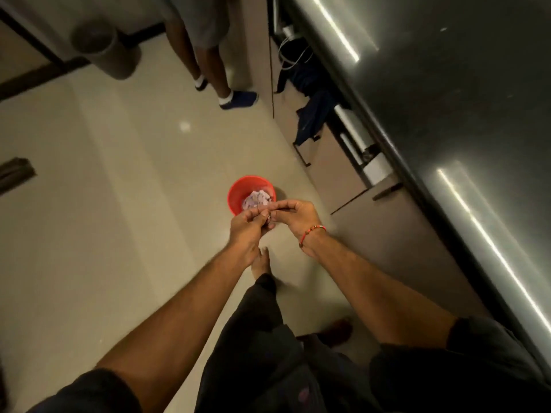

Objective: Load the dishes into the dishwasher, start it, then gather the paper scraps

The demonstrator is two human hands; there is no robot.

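Note:
A small red bucket (pixel 238 189) stands on the tiled floor with pale purple-white paper scraps (pixel 258 198) inside. Just above its near rim, my left hand (pixel 249 226) and my right hand (pixel 293 214) meet, fingers curled. Between the fingertips of both hands is a small pale scrap (pixel 272 207), pinched from each side. A red bead bracelet sits on my right wrist. The scrap is mostly hidden by my fingers.
A dark counter (pixel 447 114) runs along the right, with cabinet fronts and open drawers (pixel 343 150) below it and dark cloth hanging there. Another person's legs (pixel 214 76) stand at the far end. A grey cylindrical bin (pixel 104 49) stands at upper left. My own feet are below my hands.

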